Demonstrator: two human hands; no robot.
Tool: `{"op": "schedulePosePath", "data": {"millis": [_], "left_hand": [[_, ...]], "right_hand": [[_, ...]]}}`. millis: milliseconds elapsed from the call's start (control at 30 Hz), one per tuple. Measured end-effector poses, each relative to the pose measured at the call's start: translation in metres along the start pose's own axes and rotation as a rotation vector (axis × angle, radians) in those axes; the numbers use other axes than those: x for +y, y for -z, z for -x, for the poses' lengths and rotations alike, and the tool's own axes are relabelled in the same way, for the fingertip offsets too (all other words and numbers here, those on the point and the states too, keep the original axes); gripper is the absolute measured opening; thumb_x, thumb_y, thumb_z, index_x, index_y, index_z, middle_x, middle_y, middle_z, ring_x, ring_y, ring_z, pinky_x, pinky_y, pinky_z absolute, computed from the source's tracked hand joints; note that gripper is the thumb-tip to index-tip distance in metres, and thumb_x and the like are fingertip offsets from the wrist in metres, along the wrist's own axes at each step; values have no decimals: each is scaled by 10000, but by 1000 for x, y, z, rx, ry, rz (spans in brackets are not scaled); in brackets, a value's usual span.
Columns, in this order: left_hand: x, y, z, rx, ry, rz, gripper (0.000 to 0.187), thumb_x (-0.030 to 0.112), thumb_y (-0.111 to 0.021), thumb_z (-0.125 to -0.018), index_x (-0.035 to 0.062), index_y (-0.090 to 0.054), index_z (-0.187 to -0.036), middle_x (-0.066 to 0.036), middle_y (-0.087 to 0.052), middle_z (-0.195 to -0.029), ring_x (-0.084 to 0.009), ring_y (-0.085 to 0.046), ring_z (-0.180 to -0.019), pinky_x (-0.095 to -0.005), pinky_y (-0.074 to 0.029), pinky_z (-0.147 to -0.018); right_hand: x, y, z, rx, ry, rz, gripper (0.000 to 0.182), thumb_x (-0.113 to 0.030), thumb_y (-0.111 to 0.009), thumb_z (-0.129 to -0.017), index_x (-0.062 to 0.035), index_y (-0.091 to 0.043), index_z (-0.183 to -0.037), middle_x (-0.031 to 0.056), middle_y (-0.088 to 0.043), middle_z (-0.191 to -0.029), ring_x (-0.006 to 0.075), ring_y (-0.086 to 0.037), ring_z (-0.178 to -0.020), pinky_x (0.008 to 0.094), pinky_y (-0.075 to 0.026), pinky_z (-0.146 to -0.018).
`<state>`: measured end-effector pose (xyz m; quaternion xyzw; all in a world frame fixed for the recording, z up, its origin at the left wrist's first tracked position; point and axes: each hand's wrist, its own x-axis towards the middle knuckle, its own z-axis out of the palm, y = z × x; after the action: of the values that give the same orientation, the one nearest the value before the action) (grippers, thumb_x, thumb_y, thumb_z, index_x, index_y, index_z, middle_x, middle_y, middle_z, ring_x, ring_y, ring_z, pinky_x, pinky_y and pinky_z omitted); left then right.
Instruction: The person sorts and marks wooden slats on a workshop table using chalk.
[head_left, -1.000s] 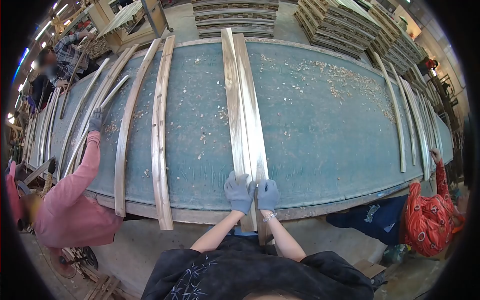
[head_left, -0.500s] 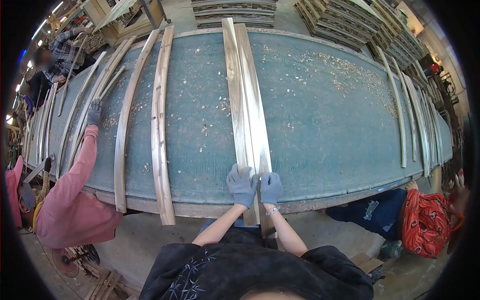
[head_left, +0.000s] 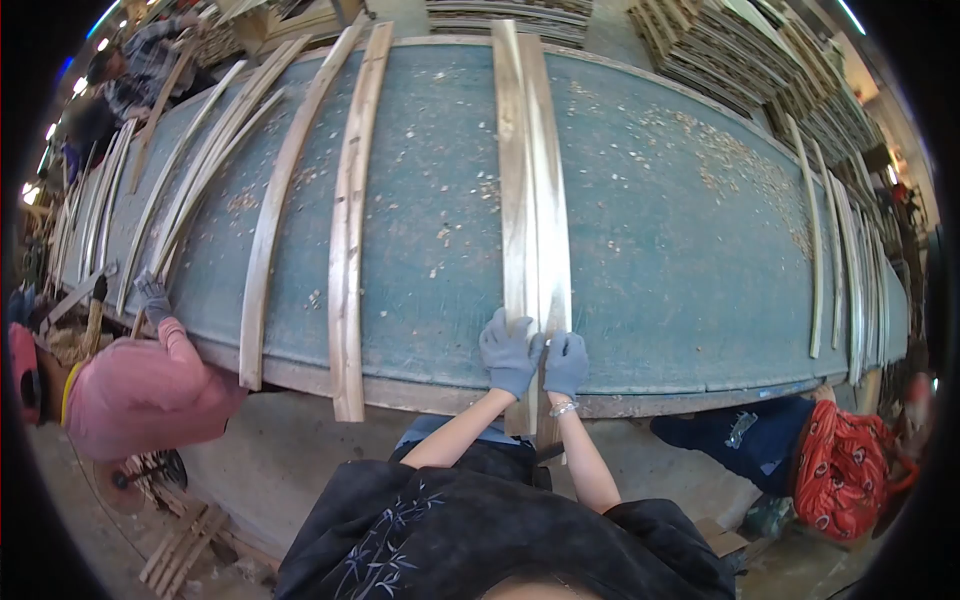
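Note:
Two long wooden strips lie side by side across the green table, the left strip (head_left: 512, 180) and the right strip (head_left: 546, 190), their near ends over the front edge. My left hand (head_left: 511, 352), in a grey glove, is closed on the left strip near its close end. Just beside it, my right hand (head_left: 566, 362), also gloved with a bracelet at the wrist, is closed around the right strip. The undersides of the strips and the fingertips beneath are hidden.
On the green table (head_left: 430, 270) lie wood chips, more strips (head_left: 356, 200) to the left and several at the right end. A co-worker in pink (head_left: 150, 390) is at the left, one in a red patterned garment (head_left: 845, 465) at the right. Stacked wood (head_left: 700, 55) stands behind.
The view has shifted, so the table and both strips appear further right. The pink-sleeved co-worker's gloved hand has moved back toward the near table edge. My hands keep their hold.

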<state>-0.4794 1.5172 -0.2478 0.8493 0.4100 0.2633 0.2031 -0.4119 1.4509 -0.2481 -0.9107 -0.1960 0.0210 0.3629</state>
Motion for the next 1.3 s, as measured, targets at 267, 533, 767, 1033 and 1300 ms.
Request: {"op": "schedulePosePath", "data": {"millis": [267, 533, 767, 1033, 1300], "left_hand": [[-4, -4, 5, -13, 51, 30, 358, 326, -557, -760, 148, -485, -1063, -189, -387, -1153, -352, -377, -1067, -449, -292, -892], [-23, 23, -4, -107, 4, 141, 416, 347, -571, -715, 169, -478, -1079, -149, -408, -1113, -335, -404, -1031, -440, -318, -861], [-121, 130, 36, -22, 6, -186, 524, 307, -595, -682, 165, -429, -1158, -150, -386, -1164, -328, -340, -1113, -474, -237, -918], [-180, 190, 98, -26, 253, -387, 639, 257, -644, -649, 150, -395, -1227, -158, -317, -1243, -345, -321, -1138, -453, -278, -922], [-174, 204, 76, -124, 581, -129, 828, 194, -673, -565, 144, -284, -1295, -189, -359, -1219, -364, -391, -1080, -405, -352, -872]], "right_hand": [[2, -2, 2, -35, -19, 8, 287, -282, -481, -841, -36, -530, -700, 134, -514, -694, 301, -495, -593, 373, -383, -565], [1, -1, -2, -21, 10, -27, 372, -307, -459, -863, -6, -519, -653, 146, -483, -611, 252, -455, -539, 354, -362, -540], [-5, 2, -1, -26, -5, -57, 391, -319, -456, -867, 6, -526, -660, 132, -460, -555, 208, -409, -497, 348, -342, -510], [0, 0, -4, -28, 2, -44, 404, -335, -449, -863, 1, -548, -664, 143, -489, -546, 185, -418, -480, 338, -341, -490], [5, 0, -5, 21, 5, -52, 402, -341, -455, -863, -12, -567, -662, 135, -504, -555, 180, -442, -489, 331, -355, -501]]}}
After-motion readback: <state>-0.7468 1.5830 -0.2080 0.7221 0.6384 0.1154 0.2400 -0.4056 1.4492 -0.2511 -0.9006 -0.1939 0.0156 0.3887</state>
